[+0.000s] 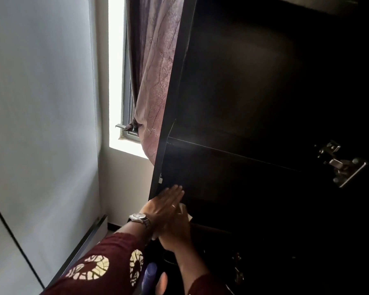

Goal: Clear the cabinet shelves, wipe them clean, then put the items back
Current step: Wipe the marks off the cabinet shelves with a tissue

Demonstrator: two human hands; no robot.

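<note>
The dark cabinet (264, 92) stands open, its inside in deep shadow, with one shelf edge (232, 151) crossing it. My left hand (168, 205), with a wristwatch, lies flat with straight fingers against the cabinet's left inner wall. A white cloth (185, 210) peeks out from under it. My right hand (176, 234) sits just below and partly under the left hand, touching the cloth; its fingers are hidden.
A metal hinge (341, 165) sticks out at the cabinet's right side. Left of the cabinet hang a patterned curtain (155, 71) and a bright window (116, 71). A white wall (41, 103) fills the left. A blue object (150, 273) shows at the bottom.
</note>
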